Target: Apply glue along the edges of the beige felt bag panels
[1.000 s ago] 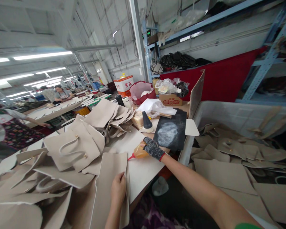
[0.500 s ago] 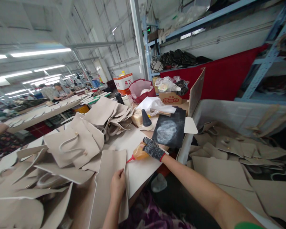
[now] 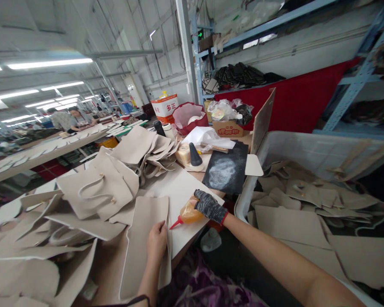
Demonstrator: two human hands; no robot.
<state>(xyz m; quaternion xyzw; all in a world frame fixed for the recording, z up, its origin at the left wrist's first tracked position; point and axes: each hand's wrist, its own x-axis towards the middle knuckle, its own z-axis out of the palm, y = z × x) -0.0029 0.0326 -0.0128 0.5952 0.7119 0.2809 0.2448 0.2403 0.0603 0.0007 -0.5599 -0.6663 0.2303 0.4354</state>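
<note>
My bare left hand (image 3: 157, 242) lies on a beige bag panel (image 3: 141, 230), thumb and fingers pinched at its right edge. In my right hand (image 3: 210, 206), which wears a dark grey knit glove, is a clear squeeze bottle (image 3: 190, 213) of amber liquid, probably glue. The bottle is tilted, and its red nozzle (image 3: 176, 222) points down and left at the panel's edge, close to my left fingertips. Whether the tip touches the edge I cannot tell. Under the bottle lies a pale flat board (image 3: 179, 183).
Beige bag pieces with handles (image 3: 97, 187) are heaped on the left. Beyond the board are a black sheet with white smears (image 3: 225, 170), a dark cone (image 3: 195, 155) and a cardboard box (image 3: 227, 129). A grey bin (image 3: 294, 143) of beige pieces stands right. Co-workers are far left.
The bottle and my right hand have moved a little toward me, the nozzle sliding down along the panel's edge. My left hand stays at nearly the same place on the panel.
</note>
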